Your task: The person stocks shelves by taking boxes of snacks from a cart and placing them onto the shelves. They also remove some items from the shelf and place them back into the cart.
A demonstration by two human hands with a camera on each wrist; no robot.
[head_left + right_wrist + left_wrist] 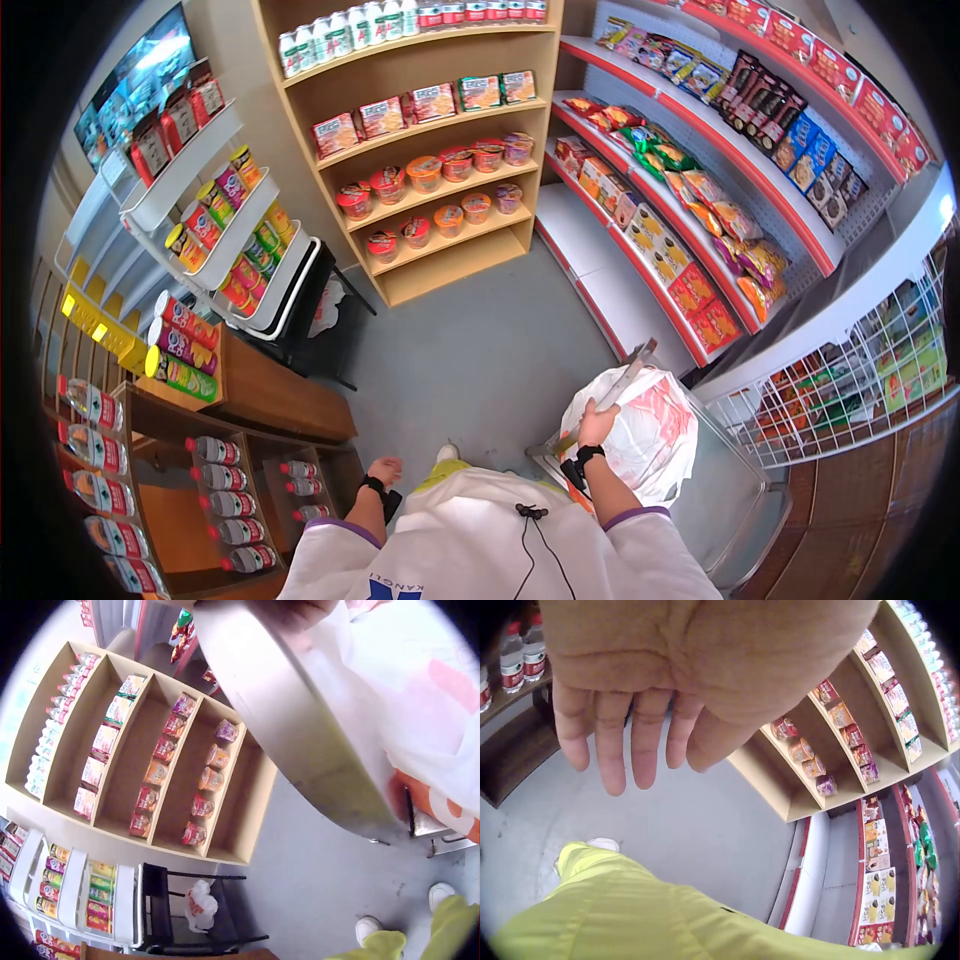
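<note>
My right hand (597, 425) grips the flat metal handle (628, 382) of a cart at the lower right. In the right wrist view that handle (270, 705) crosses the upper middle as a broad silver bar, and only part of the hand (307, 611) shows at the top edge. Right beside the handle sits a bulging white plastic bag (655, 430) with red print, resting on the grey cart platform (735, 510). My left hand (384, 470) hangs at the left of my body, holding nothing; its fingers (611, 742) are loosely extended in the left wrist view.
Ahead stands a wooden shelf (410, 290) of cup noodles and drinks. Red-edged racks (590, 290) with snacks line the right, above a white wire basket (850, 390). Bottles (235, 530) fill the low left shelves, near a black chair (330, 330). Grey floor (450, 350) lies between.
</note>
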